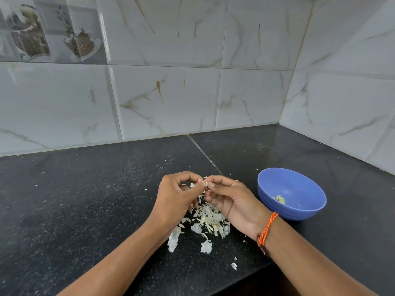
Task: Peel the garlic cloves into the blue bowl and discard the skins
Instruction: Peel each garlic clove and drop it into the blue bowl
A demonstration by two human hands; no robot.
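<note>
Both hands meet above the black counter [85, 199], just past the centre of the view toward 6 o'clock. The left hand [175, 195] and the right hand [233, 199] each curl their fingertips inward and pinch the same small garlic clove [206, 183] between thumbs and forefingers, held in the air at the point where the two hands touch. Directly beneath them, toward 6 o'clock, lies a loose pile of garlic skins [209, 221], white and papery, with a few larger flakes scattered nearer the counter's front edge. The blue bowl [307, 212] stands on the counter at 3 o'clock from the hands, near the right wrist but apart from it, and holds a few peeled cloves [280, 199] on its bottom. An orange braided thread [267, 229] circles the right wrist. Marbled wall tiles [171, 99] rise behind the counter at 12 o'clock.
</note>
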